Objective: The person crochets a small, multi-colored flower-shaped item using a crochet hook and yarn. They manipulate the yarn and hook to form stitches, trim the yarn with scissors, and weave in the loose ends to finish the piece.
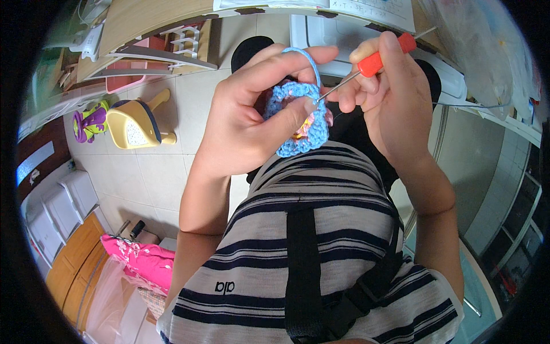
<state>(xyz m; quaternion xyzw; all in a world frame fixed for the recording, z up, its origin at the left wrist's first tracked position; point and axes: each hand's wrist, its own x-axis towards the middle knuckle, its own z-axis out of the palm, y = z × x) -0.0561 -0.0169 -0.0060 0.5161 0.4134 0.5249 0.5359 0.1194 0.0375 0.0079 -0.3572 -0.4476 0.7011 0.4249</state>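
A small crocheted piece (318, 133) with a blue border and a pink and yellow centre is pinched in my left hand (258, 112), thumb across its face. Blue yarn (316, 64) loops over my left index finger and runs down to the border. My right hand (386, 94) grips the red handle of a crochet hook (370, 64). The hook's thin metal shaft slants down to the left, and its tip meets the blue stitches beside my left thumb. Whether a loop sits on the tip is hard to tell.
A wooden desk (163, 21) with papers (371, 13) curves along the top edge. Clear plastic bags (477, 51) hang at upper right. On the tiled floor at left stand a yellow child's toy seat (129, 122) and a green and purple toy (91, 121). Pink bedding (142, 262) lies lower left.
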